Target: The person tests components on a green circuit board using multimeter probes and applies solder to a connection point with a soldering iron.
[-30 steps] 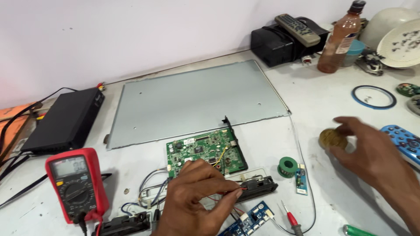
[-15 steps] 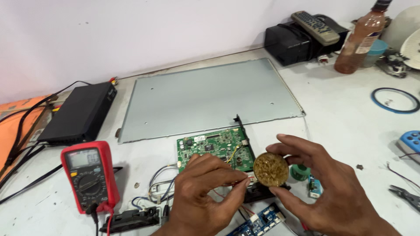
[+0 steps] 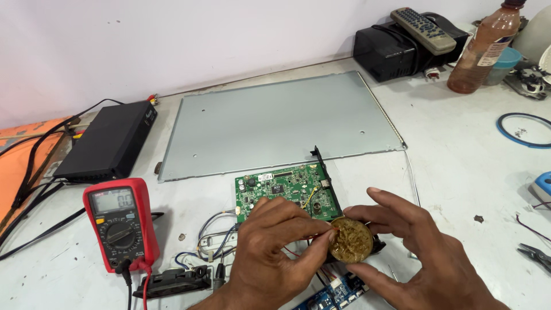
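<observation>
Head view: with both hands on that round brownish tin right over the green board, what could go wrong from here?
1. The round tin, pinched between the left hand and right hand, hangs beside the green circuit board; a slip could drop it or its contents onto the components.
2. Loose wires lie under the left hand and might snag, possibly tugging the board or the red multimeter.

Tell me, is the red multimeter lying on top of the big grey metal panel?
No, the red multimeter lies on the white table, in front of the grey metal panel and off its left corner.
</observation>
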